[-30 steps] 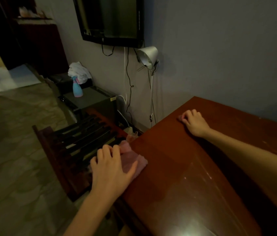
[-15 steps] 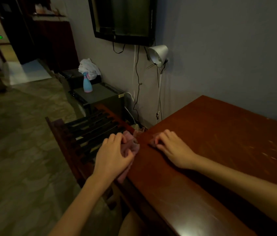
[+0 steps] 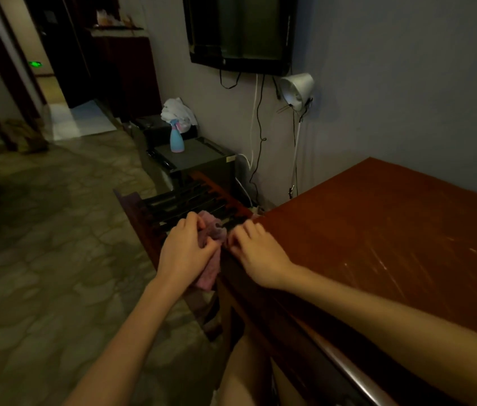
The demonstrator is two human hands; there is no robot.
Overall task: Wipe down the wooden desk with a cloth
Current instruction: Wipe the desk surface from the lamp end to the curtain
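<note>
The reddish wooden desk (image 3: 378,230) fills the right side, its top scratched. A pink cloth (image 3: 212,230) hangs bunched just off the desk's left front corner. My left hand (image 3: 186,252) is shut on the cloth, holding it beside the desk edge. My right hand (image 3: 256,252) rests palm down on the desk's left edge, fingertips touching the cloth's right side. Whether those fingers pinch the cloth is unclear.
A dark slatted wooden rack (image 3: 184,206) stands left of the desk. Behind it is a small black cabinet (image 3: 199,159) with a blue spray bottle (image 3: 176,140) and a white cloth (image 3: 179,111). A wall TV (image 3: 240,30), cables and a white lamp (image 3: 297,89) hang above.
My right hand slid from the desk's far side to its left front corner beside the cloth. My left hand gathered the flat cloth off the desk top into a bunch.
</note>
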